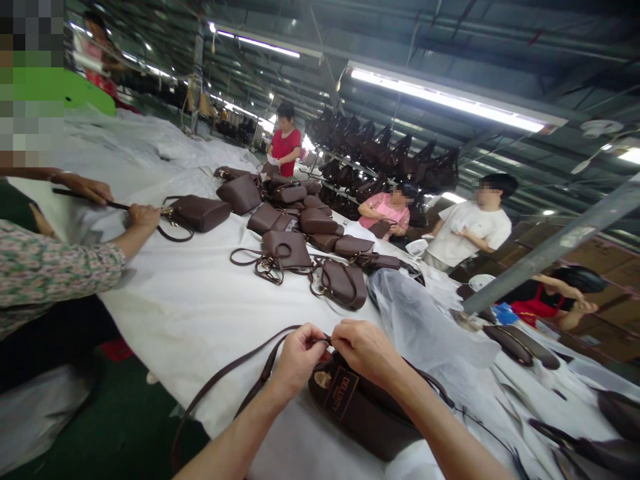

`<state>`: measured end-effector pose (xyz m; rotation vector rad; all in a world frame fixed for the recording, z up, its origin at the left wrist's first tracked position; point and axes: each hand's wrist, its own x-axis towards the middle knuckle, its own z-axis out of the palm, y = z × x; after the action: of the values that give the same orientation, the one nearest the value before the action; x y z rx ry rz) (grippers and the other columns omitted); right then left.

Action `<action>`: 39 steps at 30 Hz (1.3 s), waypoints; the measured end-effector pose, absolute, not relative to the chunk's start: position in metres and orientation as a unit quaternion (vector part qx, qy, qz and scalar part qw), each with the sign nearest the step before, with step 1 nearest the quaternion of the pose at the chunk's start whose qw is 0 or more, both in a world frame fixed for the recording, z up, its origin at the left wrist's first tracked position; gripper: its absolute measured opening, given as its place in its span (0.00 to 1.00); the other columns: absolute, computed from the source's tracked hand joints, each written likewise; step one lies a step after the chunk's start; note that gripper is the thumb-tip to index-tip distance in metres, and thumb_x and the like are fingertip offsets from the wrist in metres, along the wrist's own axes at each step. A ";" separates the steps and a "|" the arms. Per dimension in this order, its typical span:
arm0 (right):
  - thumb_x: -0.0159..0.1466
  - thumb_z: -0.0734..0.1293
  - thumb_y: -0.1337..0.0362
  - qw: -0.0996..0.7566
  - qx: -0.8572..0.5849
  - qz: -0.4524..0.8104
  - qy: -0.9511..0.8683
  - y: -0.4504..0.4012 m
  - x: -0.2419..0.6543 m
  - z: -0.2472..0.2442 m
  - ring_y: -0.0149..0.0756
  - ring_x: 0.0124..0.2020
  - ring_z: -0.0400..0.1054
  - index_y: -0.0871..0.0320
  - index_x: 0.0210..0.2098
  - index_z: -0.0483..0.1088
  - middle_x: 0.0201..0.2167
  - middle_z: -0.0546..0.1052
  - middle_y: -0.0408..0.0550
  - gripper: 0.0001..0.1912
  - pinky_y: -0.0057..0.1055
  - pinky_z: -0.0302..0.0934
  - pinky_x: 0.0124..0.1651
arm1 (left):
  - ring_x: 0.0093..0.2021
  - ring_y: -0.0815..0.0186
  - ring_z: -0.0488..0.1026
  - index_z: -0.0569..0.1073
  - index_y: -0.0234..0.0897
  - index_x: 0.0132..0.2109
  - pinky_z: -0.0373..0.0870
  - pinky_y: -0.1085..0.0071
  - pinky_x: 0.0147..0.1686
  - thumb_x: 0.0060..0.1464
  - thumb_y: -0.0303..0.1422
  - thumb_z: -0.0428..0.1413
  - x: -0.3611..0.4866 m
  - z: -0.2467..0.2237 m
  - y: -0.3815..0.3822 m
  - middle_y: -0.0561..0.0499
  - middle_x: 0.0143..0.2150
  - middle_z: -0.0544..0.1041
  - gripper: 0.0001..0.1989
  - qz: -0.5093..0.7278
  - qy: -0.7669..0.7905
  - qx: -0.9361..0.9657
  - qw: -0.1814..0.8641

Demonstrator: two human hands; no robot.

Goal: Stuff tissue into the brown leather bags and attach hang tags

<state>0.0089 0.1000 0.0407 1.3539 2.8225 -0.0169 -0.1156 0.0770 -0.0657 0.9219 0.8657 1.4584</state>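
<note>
A dark brown handbag (380, 423) lies on the white-covered table right in front of me, with a dark lettered tag (342, 393) hanging against its side. Over the bag's top, my left hand (300, 357) and my right hand (369, 350) meet with fingers pinched together. Between them runs a thin dark strap (327, 341), gripped from both sides; its exact end is hidden by the fingers. A long brown strap (220, 373) loops out to the left and hangs past the table edge.
Several brown handbags (287, 250) are heaped mid-table. At left a co-worker's hands (145, 217) hold the strap of another bag (203, 213). Clear plastic sheeting (405, 313) and a slanting metal post (555, 247) are on the right. Other people stand farther back.
</note>
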 end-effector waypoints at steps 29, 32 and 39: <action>0.68 0.57 0.73 -0.014 0.216 0.278 0.936 0.043 0.033 -0.020 0.45 0.51 0.63 0.63 0.53 0.66 0.51 0.73 0.57 0.16 0.40 0.58 0.47 | 0.25 0.73 0.61 0.66 0.35 0.29 0.57 0.75 0.28 0.43 0.27 0.56 -0.129 -0.062 0.070 0.55 0.24 0.71 0.05 0.614 0.211 0.318 0.690; 0.68 0.59 0.72 -0.031 0.233 0.236 0.943 0.057 0.030 -0.023 0.42 0.44 0.67 0.60 0.46 0.70 0.41 0.76 0.52 0.11 0.39 0.60 0.46 | 0.30 0.71 0.66 0.67 0.35 0.28 0.62 0.75 0.35 0.44 0.27 0.59 -0.136 -0.059 0.069 0.55 0.24 0.70 0.07 0.640 0.192 0.286 0.687; 0.69 0.58 0.67 -0.239 0.397 -0.124 0.877 0.070 0.024 -0.003 0.34 0.35 0.69 0.56 0.37 0.69 0.32 0.75 0.44 0.09 0.28 0.64 0.38 | 0.29 0.71 0.70 0.71 0.36 0.35 0.67 0.74 0.35 0.42 0.27 0.63 -0.149 -0.059 0.079 0.55 0.25 0.72 0.11 0.658 0.126 0.163 0.724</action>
<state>0.0245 0.0698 -0.0035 1.4825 3.2747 -0.4623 -0.1486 0.0794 -0.0585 0.3586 0.2788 1.4518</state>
